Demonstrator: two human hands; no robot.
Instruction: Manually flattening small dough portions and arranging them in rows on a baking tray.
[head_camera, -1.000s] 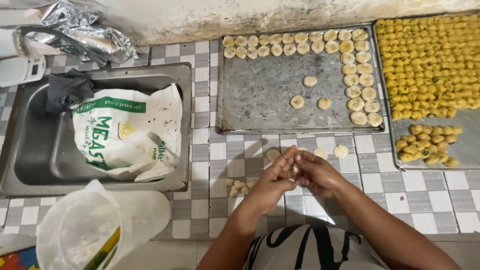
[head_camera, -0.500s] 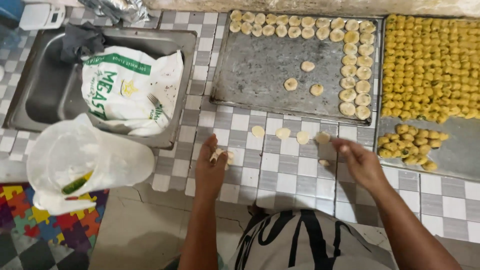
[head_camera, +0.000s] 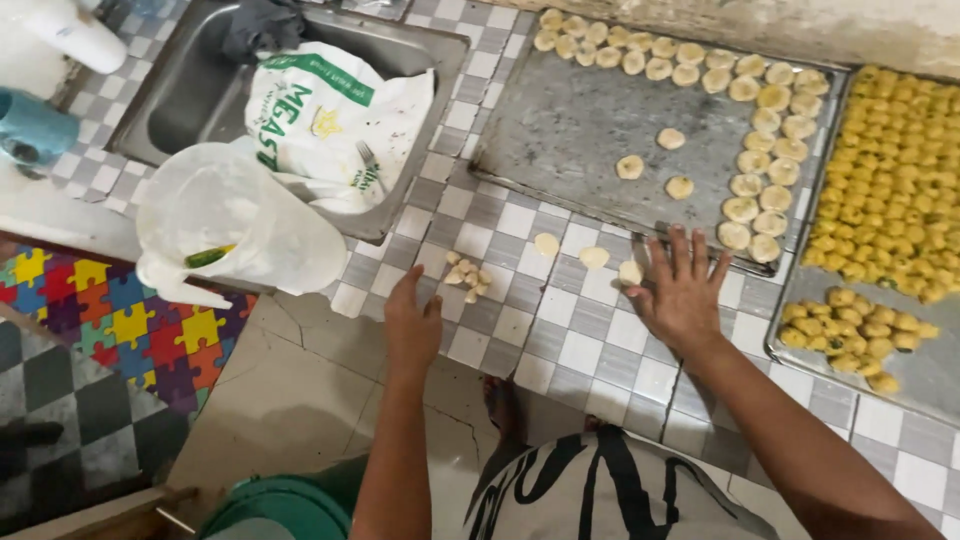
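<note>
Your right hand (head_camera: 683, 296) lies open beside the soft pale round dough piece (head_camera: 630, 272), your left hand (head_camera: 413, 325) empty near small dough scraps (head_camera: 467, 280); pinch its edges gently.

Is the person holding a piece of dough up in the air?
No, both the left hand and the right hand rest flat on the tiled counter.

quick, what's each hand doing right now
Left hand: open, empty, reaching toward the small dough bits.
Right hand: open, fingers spread flat on the tiled counter, holding nothing.
</note>
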